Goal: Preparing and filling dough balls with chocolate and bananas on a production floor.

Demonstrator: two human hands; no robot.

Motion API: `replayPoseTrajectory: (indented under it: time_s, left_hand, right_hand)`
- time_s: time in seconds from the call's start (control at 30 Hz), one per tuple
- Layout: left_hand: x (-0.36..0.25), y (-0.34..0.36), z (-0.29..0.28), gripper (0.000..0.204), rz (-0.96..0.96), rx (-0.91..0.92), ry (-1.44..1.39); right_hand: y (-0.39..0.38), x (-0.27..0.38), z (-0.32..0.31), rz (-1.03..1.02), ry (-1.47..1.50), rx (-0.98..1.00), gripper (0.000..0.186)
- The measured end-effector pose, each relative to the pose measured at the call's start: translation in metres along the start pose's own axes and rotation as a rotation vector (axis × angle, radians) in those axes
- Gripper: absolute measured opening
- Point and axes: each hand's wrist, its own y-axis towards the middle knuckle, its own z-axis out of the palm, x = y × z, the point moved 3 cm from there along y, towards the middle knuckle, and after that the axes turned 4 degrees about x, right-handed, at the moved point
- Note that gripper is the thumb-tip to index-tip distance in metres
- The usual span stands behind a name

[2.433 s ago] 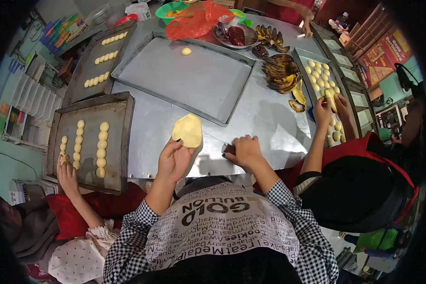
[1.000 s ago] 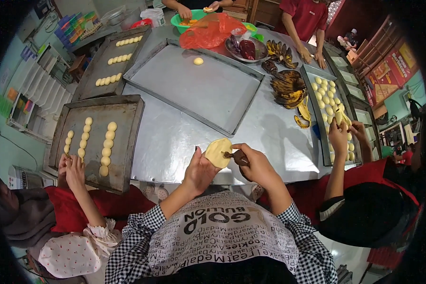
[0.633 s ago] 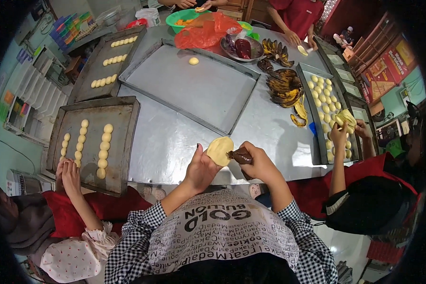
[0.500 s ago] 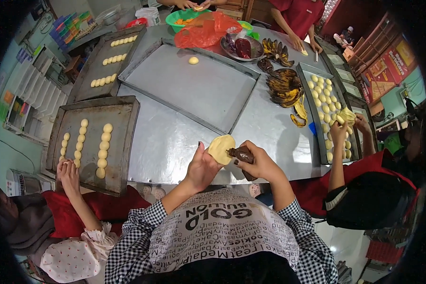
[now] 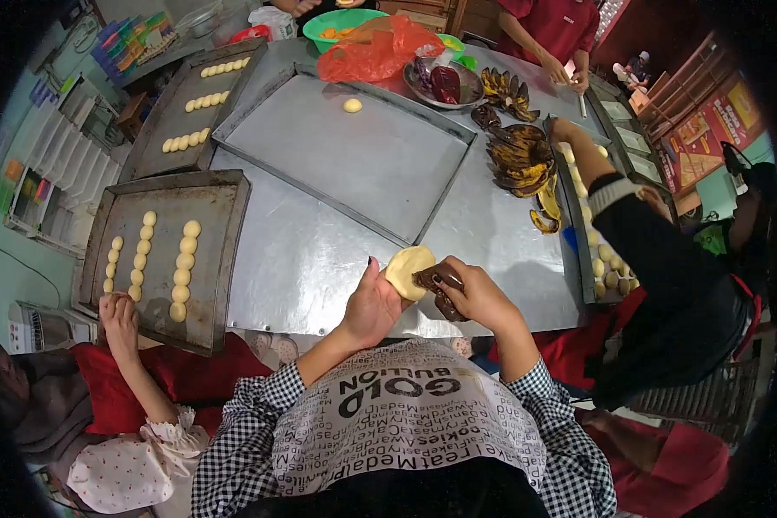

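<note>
A flattened round of pale yellow dough (image 5: 408,264) rests on the fingers of my left hand (image 5: 371,309), whose thumb stands up apart from it. My right hand (image 5: 485,300) is closed round a dark brown piping bag (image 5: 445,302), apparently filled with chocolate. The bag's tip meets the right part of the dough round, and dark filling seems to show there; the bag hides how much. Both hands are held over the front edge of the metal table (image 5: 319,250).
Ahead lies a large tray (image 5: 345,164) with one dough ball (image 5: 352,105). Trays of dough balls stand left (image 5: 166,259) and right (image 5: 589,233). Bananas (image 5: 520,160), a metal bowl (image 5: 445,84) and a red plastic bag (image 5: 375,52) lie farther back. Co-workers reach in from both sides.
The piping bag has tilted and crumpled more in my right hand, its tip now farther over the dough. At right, a co-worker's dark-sleeved arm has reached forward across the tray.
</note>
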Motion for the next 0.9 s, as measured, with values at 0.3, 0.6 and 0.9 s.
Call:
replayPoseTrajectory:
  time_s: [0.3,0.6,0.9]
  left_hand:
    - [0.001,0.003,0.002,0.077,-0.007,-0.014,-0.003]
    - [-0.002,0.003,-0.003,0.072,0.024,-0.061,-0.081]
    - [0.004,0.003,-0.009,0.076,-0.011,-0.097,-0.012]
  right_hand:
    - [0.005,0.000,-0.006,0.012,-0.062,-0.037,0.025]
    - [0.006,-0.007,-0.001,0.010,0.830,-0.124,0.037]
    - [0.009,-0.019,0.005,-0.010,0.791,0.094,0.046]
